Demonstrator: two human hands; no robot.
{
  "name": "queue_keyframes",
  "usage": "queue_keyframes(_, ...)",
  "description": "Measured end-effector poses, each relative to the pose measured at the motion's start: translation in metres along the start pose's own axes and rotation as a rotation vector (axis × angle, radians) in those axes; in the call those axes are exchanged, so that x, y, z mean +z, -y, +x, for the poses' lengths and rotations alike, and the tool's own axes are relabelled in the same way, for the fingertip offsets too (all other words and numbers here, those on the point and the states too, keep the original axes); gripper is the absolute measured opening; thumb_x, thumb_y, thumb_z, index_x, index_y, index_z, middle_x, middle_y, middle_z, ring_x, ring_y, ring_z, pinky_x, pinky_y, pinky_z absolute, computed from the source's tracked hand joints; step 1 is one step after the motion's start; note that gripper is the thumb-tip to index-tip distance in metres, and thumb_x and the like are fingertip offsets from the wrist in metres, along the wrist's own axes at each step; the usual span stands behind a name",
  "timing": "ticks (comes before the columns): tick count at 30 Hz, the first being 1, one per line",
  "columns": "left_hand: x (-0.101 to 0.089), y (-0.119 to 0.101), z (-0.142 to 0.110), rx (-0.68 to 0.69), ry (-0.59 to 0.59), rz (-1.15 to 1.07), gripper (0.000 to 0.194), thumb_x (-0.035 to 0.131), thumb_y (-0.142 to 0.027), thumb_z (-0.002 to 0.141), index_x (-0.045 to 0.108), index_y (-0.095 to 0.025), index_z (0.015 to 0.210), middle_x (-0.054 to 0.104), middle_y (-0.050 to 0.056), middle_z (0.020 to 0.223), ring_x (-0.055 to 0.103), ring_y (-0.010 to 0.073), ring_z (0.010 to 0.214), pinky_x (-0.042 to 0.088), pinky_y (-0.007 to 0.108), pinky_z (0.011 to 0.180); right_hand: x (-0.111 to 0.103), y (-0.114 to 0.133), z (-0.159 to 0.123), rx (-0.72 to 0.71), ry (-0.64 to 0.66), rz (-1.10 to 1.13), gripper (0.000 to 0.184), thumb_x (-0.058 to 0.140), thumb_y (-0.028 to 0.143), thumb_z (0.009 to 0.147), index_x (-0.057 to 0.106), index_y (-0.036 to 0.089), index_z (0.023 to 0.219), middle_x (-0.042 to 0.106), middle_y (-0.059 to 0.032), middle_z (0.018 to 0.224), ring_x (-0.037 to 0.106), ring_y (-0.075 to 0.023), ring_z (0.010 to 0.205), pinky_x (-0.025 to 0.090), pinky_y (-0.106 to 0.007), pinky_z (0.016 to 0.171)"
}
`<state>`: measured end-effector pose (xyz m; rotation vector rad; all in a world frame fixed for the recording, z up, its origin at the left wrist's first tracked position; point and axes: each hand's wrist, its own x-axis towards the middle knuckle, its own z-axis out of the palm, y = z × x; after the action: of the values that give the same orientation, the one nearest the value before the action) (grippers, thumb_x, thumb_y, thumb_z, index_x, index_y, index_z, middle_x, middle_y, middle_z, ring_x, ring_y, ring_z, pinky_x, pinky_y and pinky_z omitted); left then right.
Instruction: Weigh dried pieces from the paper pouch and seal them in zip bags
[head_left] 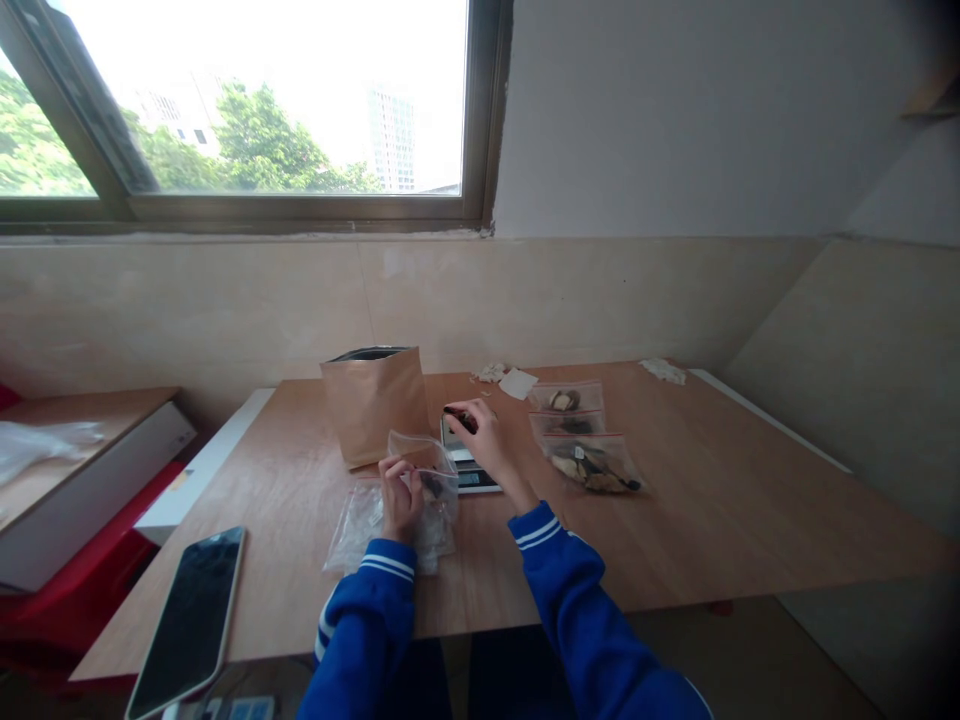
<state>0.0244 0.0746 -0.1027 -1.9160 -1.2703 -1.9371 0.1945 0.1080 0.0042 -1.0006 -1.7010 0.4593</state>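
Observation:
My left hand (401, 500) is closed on the edge of a clear zip bag (444, 463), which has some dark pieces inside. Under that hand lie more clear plastic bags (351, 528), loosely piled. Over a small digital scale (480, 481) is my right hand (484, 437), its fingers pinched round a small dark piece (451, 411), perhaps dried food; its exact kind cannot be made out. Part of the scale's plate is hidden by my right hand. Just behind my left hand stands an upright brown paper pouch (379, 408) with its top open.
Right of the scale lie filled zip bags with dried pieces: a front bag (596, 468), a middle bag (571, 425) and a back bag (565, 398). White scraps (517, 384) and crumpled paper (663, 371) lie near the wall. A dark-screened tablet (191, 605) rests at the table's left edge.

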Motion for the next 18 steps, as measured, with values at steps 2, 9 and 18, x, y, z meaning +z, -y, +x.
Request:
queue_keyframes(2,0.000,-0.001,0.001,0.004,-0.003,0.000,0.011,0.048,-0.016,0.086,0.044,-0.021,0.095,0.047,0.004,0.092,0.050,0.0186,0.086,0.044,0.037,0.076,0.002,0.021,0.004,-0.038,0.072,0.046,0.023,0.058,0.031,0.089,0.063,0.021,0.109,0.060,-0.0049,0.101,0.060,-0.0161,0.092,0.049,-0.028,0.081)
queue_keyframes(9,0.000,-0.001,0.001,0.003,0.006,0.005,0.012,0.047,-0.015,0.087,0.042,-0.021,0.096,0.047,0.004,0.092,0.050,0.0180,0.085,0.044,0.035,0.072,0.014,0.032,0.001,-0.020,0.106,0.040,0.029,0.060,0.029,0.087,0.059,0.022,0.116,0.056,-0.0052,0.107,0.057,-0.0148,0.086,0.049,-0.029,0.080)
queue_keyframes(18,0.002,0.002,-0.002,-0.020,-0.001,-0.001,0.009,0.046,-0.020,0.089,0.042,-0.022,0.097,0.047,0.006,0.094,0.052,0.0200,0.087,0.045,0.038,0.071,0.042,0.034,0.007,-0.044,0.198,-0.016,0.027,0.056,0.037,0.090,0.060,0.022,0.113,0.053,-0.0062,0.110,0.057,-0.0167,0.096,0.048,-0.032,0.087)
